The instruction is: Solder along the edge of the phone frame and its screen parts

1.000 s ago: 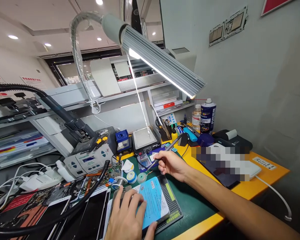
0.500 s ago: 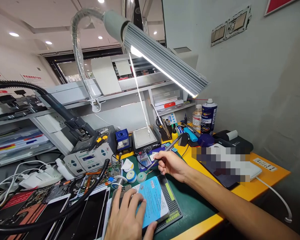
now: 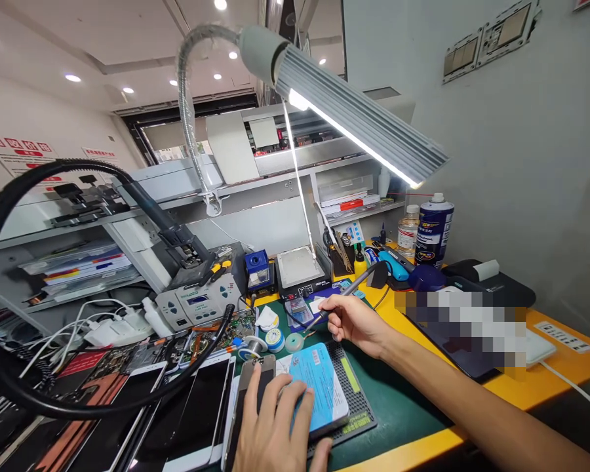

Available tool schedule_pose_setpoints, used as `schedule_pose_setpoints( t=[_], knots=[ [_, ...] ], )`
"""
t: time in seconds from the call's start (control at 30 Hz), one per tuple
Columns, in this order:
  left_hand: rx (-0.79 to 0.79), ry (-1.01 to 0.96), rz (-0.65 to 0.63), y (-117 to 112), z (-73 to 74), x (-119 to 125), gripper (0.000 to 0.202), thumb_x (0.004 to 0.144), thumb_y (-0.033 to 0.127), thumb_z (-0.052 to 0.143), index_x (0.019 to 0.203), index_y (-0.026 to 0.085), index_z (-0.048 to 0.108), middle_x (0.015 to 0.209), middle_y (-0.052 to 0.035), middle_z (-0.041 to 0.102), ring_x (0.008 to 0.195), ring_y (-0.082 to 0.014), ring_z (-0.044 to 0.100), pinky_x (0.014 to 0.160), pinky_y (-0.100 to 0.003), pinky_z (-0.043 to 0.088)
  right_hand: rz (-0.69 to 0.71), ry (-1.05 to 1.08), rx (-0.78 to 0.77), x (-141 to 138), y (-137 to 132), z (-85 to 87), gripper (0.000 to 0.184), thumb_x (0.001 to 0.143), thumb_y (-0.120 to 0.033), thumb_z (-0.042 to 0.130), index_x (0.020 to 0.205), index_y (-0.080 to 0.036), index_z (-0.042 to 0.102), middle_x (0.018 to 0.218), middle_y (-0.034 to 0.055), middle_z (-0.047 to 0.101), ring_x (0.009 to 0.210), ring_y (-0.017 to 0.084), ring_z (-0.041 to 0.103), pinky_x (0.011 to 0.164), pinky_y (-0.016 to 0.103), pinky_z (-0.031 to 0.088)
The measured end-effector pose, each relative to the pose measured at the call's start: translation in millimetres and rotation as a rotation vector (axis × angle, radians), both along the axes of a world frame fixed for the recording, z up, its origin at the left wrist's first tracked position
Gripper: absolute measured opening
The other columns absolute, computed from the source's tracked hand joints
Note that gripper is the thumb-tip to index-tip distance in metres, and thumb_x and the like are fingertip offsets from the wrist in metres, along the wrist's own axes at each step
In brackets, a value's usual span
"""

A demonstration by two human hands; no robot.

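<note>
My left hand [image 3: 273, 426] lies flat, fingers spread, on a phone with a light blue battery [image 3: 319, 387] that rests on a black mat [image 3: 356, 400]. My right hand [image 3: 356, 322] is closed around a grey soldering iron [image 3: 347, 294], held like a pen. The iron's tip hovers by a small round tin [image 3: 294, 341] just beyond the phone. A spool of solder wire [image 3: 275, 338] stands beside that tin.
A gooseneck LED lamp [image 3: 364, 131] hangs overhead. Behind stand a soldering station [image 3: 199, 305], a heating plate [image 3: 299, 269] and a spray can [image 3: 433, 229]. Several phones and screens [image 3: 196, 419] lie at the left under a black hose [image 3: 103, 406]. A blurred dark device [image 3: 465, 328] sits at right.
The view has shifted, so everything sits further right in frame. Both hands keep their places relative to the phone and iron.
</note>
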State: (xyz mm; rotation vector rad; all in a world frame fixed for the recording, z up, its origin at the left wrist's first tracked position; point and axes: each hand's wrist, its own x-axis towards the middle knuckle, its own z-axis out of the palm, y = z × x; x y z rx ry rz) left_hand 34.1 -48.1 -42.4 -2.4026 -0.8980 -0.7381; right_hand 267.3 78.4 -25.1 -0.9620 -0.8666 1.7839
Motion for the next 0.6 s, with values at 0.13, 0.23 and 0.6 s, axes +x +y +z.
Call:
schedule_pose_setpoints(
  t=[0.13, 0.23, 0.6],
  knots=[
    [-0.104, -0.153, 0.018, 1.7, 17.7, 1.8, 0.015, 0.095, 0.016, 0.065, 0.109, 0.022, 0.061, 0.098, -0.0012, 0.073, 0.098, -0.0198, 0.069, 0.119, -0.046, 0.037, -0.009, -0.004, -0.004, 0.6, -0.6, 0.6, 0.028, 0.107, -0.035, 0.072, 0.129, -0.017, 0.069, 0.122, 0.0083, 0.073, 0.095, 0.023, 0.075, 0.08, 0.04, 0.066],
    [-0.161, -0.245, 0.057, 11.4, 33.8, -1.9, 0.015, 0.099, 0.008, 0.059, 0.096, 0.023, 0.058, 0.087, 0.0018, 0.067, 0.086, -0.0158, 0.065, 0.113, -0.044, 0.039, -0.018, -0.015, -0.014, 0.9, -2.5, 3.5, 0.027, 0.107, -0.034, 0.072, 0.128, -0.017, 0.069, 0.121, 0.008, 0.073, 0.094, 0.023, 0.075, 0.079, 0.039, 0.066],
    [-0.232, -0.637, 0.315, -22.0, 66.9, -78.8, 0.016, 0.099, 0.038, 0.069, 0.089, 0.026, 0.071, 0.092, 0.0031, 0.076, 0.088, -0.0143, 0.072, 0.09, -0.022, 0.054, -0.052, -0.045, -0.042, 2.8, -9.8, 13.1, 0.021, 0.108, -0.034, 0.071, 0.118, -0.016, 0.07, 0.104, 0.0035, 0.073, 0.074, 0.016, 0.071, 0.063, 0.029, 0.062]
  ],
)
